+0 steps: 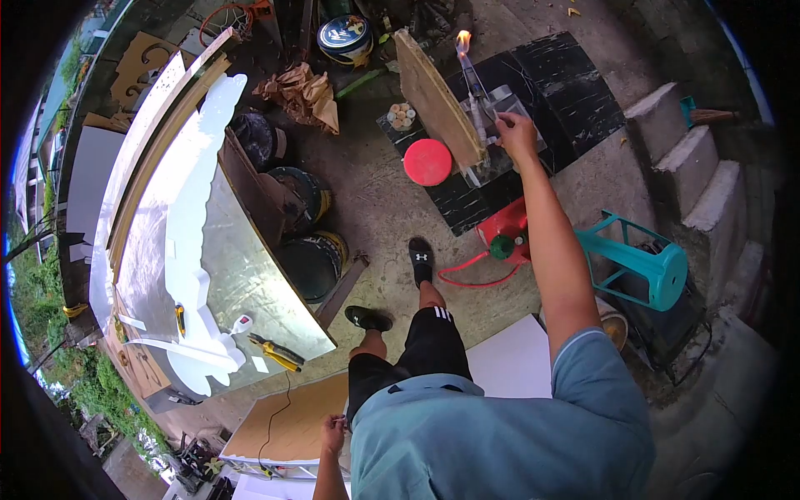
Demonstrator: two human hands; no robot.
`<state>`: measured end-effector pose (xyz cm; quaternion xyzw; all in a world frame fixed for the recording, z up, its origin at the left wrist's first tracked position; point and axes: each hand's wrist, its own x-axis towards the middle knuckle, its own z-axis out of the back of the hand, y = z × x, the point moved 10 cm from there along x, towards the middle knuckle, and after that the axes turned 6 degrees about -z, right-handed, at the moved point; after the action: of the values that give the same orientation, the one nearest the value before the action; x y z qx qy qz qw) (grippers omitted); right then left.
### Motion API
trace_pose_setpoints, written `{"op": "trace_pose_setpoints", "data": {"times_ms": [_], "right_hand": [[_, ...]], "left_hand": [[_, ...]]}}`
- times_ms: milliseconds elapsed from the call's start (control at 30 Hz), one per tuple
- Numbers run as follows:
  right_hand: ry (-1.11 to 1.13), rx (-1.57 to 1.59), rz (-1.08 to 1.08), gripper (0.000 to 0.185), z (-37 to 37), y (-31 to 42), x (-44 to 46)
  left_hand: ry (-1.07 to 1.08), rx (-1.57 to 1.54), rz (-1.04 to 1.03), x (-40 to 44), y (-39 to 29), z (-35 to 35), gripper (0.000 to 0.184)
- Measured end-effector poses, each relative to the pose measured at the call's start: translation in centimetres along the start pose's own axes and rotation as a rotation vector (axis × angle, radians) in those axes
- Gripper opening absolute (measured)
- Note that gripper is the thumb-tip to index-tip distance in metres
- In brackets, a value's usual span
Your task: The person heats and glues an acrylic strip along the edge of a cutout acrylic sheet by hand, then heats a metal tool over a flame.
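Observation:
My right hand [515, 133] reaches out at the upper right, its fingers closed together beside a metal torch [473, 83] with a flame [463, 42] at its tip. What the fingers grip, if anything, is too small to make out. Next to the torch leans a thick brown board [437, 96] on a black tiled surface [567, 83]. A round red lid [427, 162] lies left of the board's lower end. My left hand [332, 433] hangs low by my side, fingers curled around something I cannot make out.
At left, a metal-topped table [250, 275] bears white cut-out shapes [196, 292] and yellow-black pliers [277, 352]. Dark buckets [308, 267] stand beside it. A red gas tank [506, 229] with a hose and a tipped teal stool [650, 271] are at right, near concrete steps [687, 162].

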<state>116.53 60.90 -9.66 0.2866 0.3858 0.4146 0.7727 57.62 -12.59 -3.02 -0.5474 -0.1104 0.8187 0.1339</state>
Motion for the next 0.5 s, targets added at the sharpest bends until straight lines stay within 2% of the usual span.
{"op": "trace_pose_setpoints", "data": {"times_ms": [500], "right_hand": [[0.003,-0.01,0.01,0.028,-0.02,0.02,-0.08]], "left_hand": [[-0.012,0.009,0.011,-0.09,-0.73,0.49,0.013]]}}
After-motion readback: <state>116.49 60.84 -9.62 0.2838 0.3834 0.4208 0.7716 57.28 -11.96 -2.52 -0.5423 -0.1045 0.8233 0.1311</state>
